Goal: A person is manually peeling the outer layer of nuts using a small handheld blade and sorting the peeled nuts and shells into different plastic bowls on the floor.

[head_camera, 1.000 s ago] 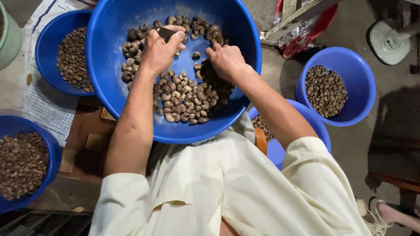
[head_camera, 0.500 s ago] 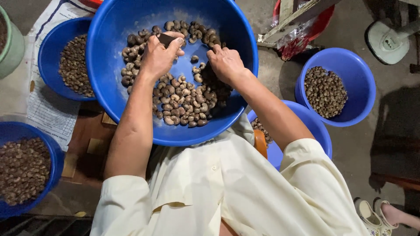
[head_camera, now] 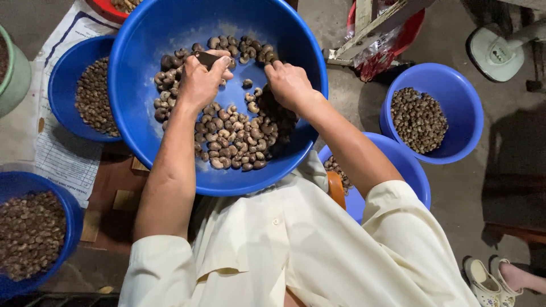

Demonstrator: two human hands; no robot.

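Observation:
A large blue basin (head_camera: pixel 139 74) rests in front of me, with a heap of pale and brown cashew nuts (head_camera: pixel 233 136) in its near half. My left hand (head_camera: pixel 196 82) is over the nuts at the far left and grips a small dark flat tool (head_camera: pixel 207 57) between thumb and fingers. My right hand (head_camera: pixel 289 85) lies on the nuts to the right, fingers curled downward. I see only its back, so whatever is under the fingers is hidden. The two hands are about a hand's width apart.
Smaller blue bowls of nuts stand around: one at far left (head_camera: pixel 63 85), one at lower left (head_camera: pixel 68 213), one at right (head_camera: pixel 463 113), one under my right arm (head_camera: pixel 398 162). A printed paper (head_camera: pixel 62 153), a green container (head_camera: pixel 14 71), a white fan base (head_camera: pixel 495 51) and another person's sandalled foot (head_camera: pixel 489 278) are nearby.
Both hands stay in nearly the same spots in the basin. The whole scene has drifted a little left and up as my head moved.

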